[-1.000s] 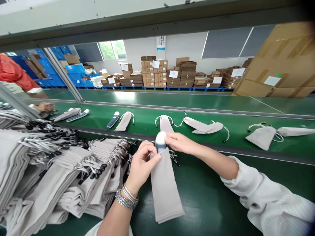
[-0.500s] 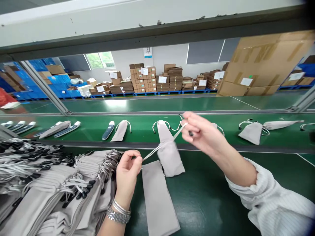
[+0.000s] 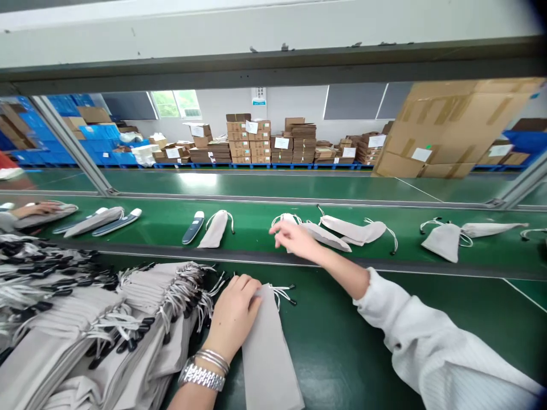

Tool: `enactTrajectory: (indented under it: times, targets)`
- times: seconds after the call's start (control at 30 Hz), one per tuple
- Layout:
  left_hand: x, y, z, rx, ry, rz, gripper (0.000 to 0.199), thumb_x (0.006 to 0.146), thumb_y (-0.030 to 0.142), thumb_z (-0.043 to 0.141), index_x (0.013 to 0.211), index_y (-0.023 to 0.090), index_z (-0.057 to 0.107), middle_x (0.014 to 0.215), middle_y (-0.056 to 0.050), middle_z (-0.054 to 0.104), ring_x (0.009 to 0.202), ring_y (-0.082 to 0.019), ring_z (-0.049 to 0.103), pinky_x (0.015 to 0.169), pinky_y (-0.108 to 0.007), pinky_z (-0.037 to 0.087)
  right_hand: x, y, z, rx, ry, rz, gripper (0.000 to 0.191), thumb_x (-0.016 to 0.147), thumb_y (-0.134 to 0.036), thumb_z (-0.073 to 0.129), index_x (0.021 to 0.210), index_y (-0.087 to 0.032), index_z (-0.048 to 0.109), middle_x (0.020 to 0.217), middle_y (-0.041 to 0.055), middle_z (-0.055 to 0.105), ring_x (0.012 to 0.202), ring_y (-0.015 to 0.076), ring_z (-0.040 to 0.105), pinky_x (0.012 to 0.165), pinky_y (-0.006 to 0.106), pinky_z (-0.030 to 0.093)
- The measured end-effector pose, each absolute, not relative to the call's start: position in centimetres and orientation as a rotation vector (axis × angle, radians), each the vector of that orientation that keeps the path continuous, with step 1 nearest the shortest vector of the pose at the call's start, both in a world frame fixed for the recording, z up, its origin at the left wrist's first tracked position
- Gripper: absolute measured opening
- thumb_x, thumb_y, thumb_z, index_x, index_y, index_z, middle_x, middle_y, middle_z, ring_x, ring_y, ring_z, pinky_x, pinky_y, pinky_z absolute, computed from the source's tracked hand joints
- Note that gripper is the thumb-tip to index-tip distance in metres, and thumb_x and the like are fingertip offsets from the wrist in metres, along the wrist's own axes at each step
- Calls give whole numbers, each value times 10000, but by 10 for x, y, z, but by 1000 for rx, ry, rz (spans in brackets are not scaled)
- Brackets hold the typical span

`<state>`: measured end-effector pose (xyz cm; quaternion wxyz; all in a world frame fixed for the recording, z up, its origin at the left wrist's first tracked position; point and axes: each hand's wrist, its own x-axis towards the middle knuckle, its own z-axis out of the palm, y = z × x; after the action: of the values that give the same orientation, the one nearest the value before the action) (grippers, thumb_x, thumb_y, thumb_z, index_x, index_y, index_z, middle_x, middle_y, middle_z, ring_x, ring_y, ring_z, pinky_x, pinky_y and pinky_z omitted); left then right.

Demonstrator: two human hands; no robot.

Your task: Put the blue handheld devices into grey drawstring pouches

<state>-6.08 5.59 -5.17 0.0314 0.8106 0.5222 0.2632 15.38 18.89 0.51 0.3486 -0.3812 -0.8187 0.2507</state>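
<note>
My left hand (image 3: 235, 307) is at the top left corner of a flat grey drawstring bag (image 3: 271, 353), its thumb and fingertips on the cloth. White cords with black ends stick out from the bag's top. My right hand (image 3: 294, 238) reaches over the green conveyor belt (image 3: 252, 228), fingers stretched out, with nothing visible in them. It partly covers a grey drawstring bag (image 3: 288, 218) lying there. Just right of it lie a slim filled bag (image 3: 327, 236) and another filled drawstring bag (image 3: 354, 229).
A big pile of grey drawstring bags (image 3: 94, 324) fills the left of the table. Blue-and-white slipper-shaped items (image 3: 193, 228) and more bags lie along the belt. A co-worker's hand (image 3: 40, 209) touches a bag at far left. A metal beam (image 3: 256, 62) crosses overhead.
The cords stretched between my hands have been let go, and that filled bag now lies on the belt. My left hand moved onto the flat bag. A co-worker's hand appeared at left.
</note>
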Motion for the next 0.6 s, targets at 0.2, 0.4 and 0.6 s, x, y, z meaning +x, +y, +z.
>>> enactTrajectory:
  times: [0.2,0.4,0.6]
  targets:
    - [-60,59,-52,2460,1601,788,143,915,146,490,1002,211,584,1051,-39,600,1003,-242,514,886,-435,460,145,206,-37,-1119,-2334,667,195,925,-264,520,1009,-206,686,802,-4,677,695,130,588,593,225,374]
    - [-53,54,-50,2449,1586,760,188,906,111,488,1036,201,590,1078,-53,592,1029,-247,506,906,-439,466,149,203,-39,-1104,-2353,633,180,910,-242,537,1011,-217,684,779,-20,668,696,128,580,613,230,356]
    - [-54,50,-50,2399,1663,812,258,915,63,429,1089,177,580,1072,-71,578,1028,-243,488,938,-442,454,148,199,-41,-1118,-2367,623,192,906,-260,524,1018,-226,677,768,-25,658,697,129,578,613,235,345]
